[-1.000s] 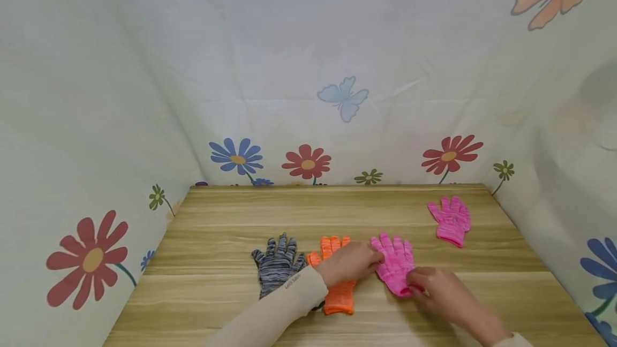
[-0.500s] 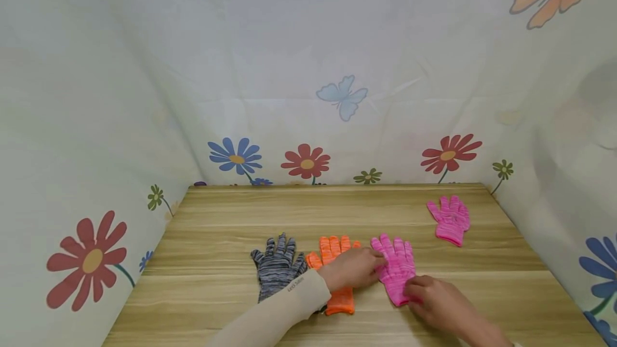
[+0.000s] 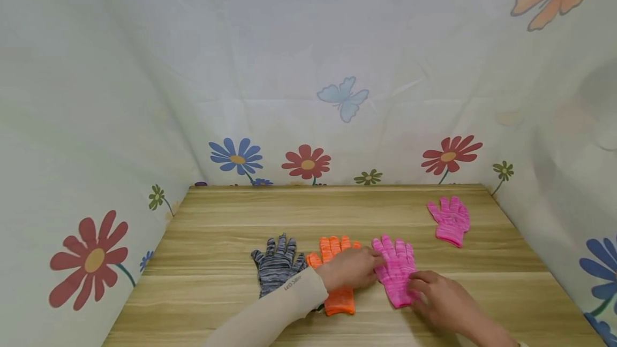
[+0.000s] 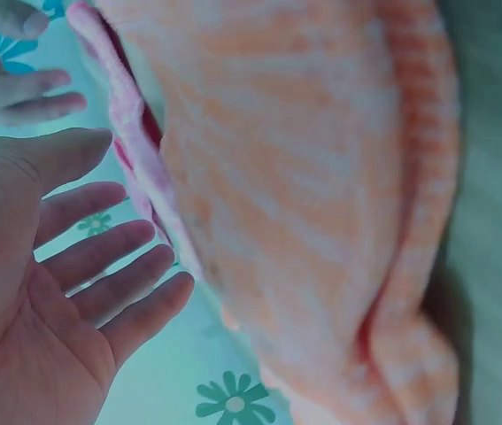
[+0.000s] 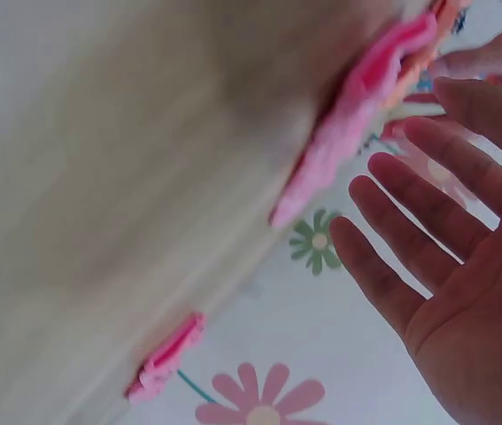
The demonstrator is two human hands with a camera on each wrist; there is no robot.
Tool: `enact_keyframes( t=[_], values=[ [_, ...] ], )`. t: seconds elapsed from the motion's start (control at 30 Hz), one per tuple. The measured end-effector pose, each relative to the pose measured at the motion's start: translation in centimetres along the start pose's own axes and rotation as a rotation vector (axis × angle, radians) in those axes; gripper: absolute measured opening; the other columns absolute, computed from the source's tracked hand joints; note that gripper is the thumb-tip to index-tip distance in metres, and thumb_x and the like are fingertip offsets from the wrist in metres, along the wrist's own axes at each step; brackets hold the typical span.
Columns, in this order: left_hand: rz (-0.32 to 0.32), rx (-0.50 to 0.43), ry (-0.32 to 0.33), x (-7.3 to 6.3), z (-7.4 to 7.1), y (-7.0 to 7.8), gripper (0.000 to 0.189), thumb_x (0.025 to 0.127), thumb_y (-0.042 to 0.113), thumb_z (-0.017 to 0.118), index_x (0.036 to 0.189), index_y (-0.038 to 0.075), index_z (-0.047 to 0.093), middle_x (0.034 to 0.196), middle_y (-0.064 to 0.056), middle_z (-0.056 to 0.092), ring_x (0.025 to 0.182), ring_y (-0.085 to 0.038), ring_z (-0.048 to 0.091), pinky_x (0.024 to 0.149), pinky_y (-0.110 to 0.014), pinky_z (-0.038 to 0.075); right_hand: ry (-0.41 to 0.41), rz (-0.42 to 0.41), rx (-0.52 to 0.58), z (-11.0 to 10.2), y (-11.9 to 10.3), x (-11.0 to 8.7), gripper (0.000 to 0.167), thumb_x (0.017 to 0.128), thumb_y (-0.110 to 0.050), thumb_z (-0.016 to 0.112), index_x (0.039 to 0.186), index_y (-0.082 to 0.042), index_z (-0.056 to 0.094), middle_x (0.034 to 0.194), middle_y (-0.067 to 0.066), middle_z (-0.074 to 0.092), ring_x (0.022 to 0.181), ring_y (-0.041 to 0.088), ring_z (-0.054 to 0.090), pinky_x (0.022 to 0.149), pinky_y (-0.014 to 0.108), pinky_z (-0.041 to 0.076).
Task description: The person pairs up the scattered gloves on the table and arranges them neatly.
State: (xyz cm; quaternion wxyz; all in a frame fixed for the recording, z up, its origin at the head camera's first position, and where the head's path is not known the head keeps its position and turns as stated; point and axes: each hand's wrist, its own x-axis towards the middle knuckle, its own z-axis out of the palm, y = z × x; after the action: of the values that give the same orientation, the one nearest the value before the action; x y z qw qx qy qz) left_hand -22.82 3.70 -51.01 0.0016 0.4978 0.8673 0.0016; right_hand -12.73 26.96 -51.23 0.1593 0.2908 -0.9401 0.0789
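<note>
Starting from the near edge, a pale sleeve with small lettering point(image 3: 275, 309) angles over the wood-look table point(image 3: 231, 205), and the right hand point(image 3: 441, 301) sits beside the cuff of the nearer pink glove point(image 3: 396, 272). Its fingers look straight and slightly spread in the wrist view, no pinch that I can see. That pink glove is the main thing here: flat on the table between the two hands, cuff toward the person, and the cuff now sits lower and looks straighter than a second ago, when the right fingers were right on it. Left hand point(image 3: 353, 268) hangs over the orange glove point(image 3: 340, 301), basically same spot as before, fingers also straight and spread, tips at the pink glove's left edge. Can't tell if either hand actually touches it. The grey striped glove point(image 3: 278, 268) is just left of the orange one, unmoved. Farther back on the right lies the other pink glove point(image 3: 451, 222), also unchanged, then the flowery curtain point(image 3: 270, 68) behind everything
</note>
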Motion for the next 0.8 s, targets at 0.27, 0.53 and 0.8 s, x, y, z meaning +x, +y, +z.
enact_keyframes(
  t=[0.27,0.53,0.8],
  values=[
    [-0.027,0.008,0.008,-0.3,-1.2,-0.2,0.043,0.099,0.033,0.057,0.141,0.024,0.054,0.147,0.002,0.053,0.135,-0.011,0.05,0.103,-0.024,0.049,0.02,0.116,0.013,-2.6,2.0,1.2,0.037,0.076,-0.023,0.084,0.11,-0.013,0.072,0.114,0.007,0.071,0.091,0.024,0.071,0.067,0.038,0.059],
    [-0.075,0.014,0.04,-0.4,-2.2,-0.2,0.051,0.098,0.041,0.057,0.146,0.024,0.048,0.151,0.002,0.048,0.135,-0.013,0.05,0.105,-0.026,0.048,0.061,0.147,0.067,-3.9,5.2,2.4,0.042,0.078,-0.014,0.082,0.116,-0.005,0.067,0.118,0.019,0.065,0.099,0.036,0.068,0.077,0.048,0.058],
    [-0.082,-0.003,0.052,-0.7,-3.1,-0.1,0.053,0.098,0.044,0.057,0.146,0.026,0.047,0.152,0.004,0.046,0.136,-0.012,0.049,0.101,-0.024,0.05,-0.029,0.277,0.096,-3.7,9.6,2.9,0.049,0.083,-0.017,0.078,0.126,-0.001,0.06,0.129,0.026,0.058,0.102,0.047,0.064,0.078,0.058,0.056]
  ],
)
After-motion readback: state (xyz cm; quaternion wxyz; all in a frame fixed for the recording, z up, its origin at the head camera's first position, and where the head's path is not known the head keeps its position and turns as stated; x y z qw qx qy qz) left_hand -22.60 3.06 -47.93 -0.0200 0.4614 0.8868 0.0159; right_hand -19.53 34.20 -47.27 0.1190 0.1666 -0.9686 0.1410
